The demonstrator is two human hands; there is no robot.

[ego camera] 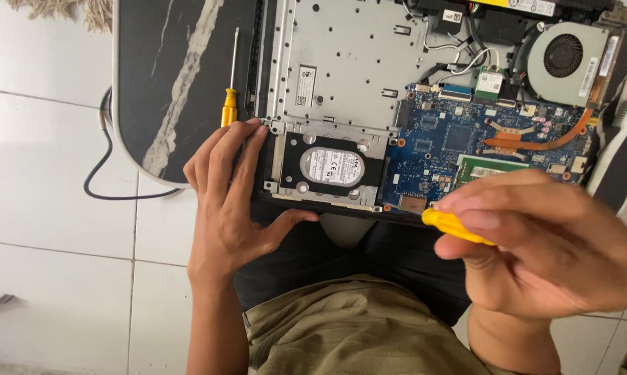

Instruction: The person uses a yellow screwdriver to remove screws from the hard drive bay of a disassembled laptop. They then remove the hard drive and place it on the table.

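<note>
An opened laptop [341, 62] lies bottom-up on a dark marble-patterned table [167, 76], its insides showing. My left hand [233, 198] grips the laptop's near left corner, fingers on the edge beside the hard drive [332, 167] in its metal bracket, thumb under the front rim. My right hand [535, 239] is closed around a yellow tool handle [452, 226], held just in front of the blue circuit board [452, 142]; the tool's tip is hidden. A second screwdriver with a yellow handle [229, 104] lies on the table left of the laptop.
A cooling fan [563, 59] with a copper heat pipe [535, 142] sits at the laptop's far right. A black cable [105, 160] hangs off the table's left edge over white floor tiles. My lap is below the table edge.
</note>
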